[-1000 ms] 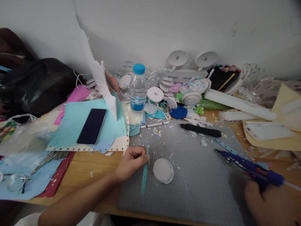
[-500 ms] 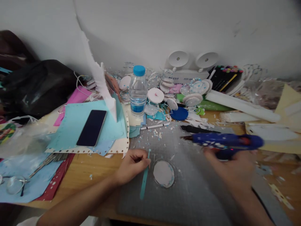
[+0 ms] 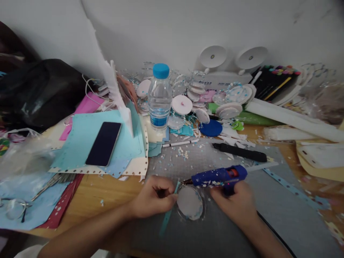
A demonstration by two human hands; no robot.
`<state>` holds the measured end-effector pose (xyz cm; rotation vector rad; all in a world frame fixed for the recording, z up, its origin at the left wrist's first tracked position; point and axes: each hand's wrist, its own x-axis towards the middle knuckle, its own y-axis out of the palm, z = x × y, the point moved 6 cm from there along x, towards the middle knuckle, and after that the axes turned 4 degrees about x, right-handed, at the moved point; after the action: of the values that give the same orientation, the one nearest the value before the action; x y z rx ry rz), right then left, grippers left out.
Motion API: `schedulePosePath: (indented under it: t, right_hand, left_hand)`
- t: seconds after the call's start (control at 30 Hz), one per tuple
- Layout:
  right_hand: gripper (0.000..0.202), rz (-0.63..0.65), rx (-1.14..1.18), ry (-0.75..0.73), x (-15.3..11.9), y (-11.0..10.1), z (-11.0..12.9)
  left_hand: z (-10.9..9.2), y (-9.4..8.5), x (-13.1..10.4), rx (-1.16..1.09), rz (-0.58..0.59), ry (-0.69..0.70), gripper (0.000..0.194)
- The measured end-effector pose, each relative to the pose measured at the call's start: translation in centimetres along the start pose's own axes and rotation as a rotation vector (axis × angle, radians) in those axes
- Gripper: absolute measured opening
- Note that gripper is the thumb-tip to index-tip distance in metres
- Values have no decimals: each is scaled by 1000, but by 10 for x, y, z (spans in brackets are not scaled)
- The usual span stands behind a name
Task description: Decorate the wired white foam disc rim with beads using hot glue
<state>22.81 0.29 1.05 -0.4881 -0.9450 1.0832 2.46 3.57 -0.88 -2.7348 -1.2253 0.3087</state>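
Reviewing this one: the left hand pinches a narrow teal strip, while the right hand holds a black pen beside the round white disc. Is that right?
Not quite: the head view shows the right hand holding a blue glue gun. The left hand does pinch the teal strip beside the disc.

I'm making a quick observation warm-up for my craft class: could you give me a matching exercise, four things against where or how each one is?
1. Glue gun
2. Teal strip
3. Phone
4. Bottle

A. Flat on turquoise paper
B. At the left hand's fingertips
C. Upright, with a blue cap
D. Held in the right hand

Pairs: 1-D, 2-B, 3-A, 4-C
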Motion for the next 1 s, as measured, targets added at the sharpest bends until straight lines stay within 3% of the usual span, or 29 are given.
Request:
schedulePosePath:
  t: [0.33, 1.0]
  right_hand:
    - [31, 66, -28, 58, -3, 5, -7]
    - [31, 34, -21, 77, 0, 2, -3]
  left_hand:
    - [0, 1, 1, -8, 3, -1, 36]
    - [0, 1, 1, 19, 12, 1, 33]
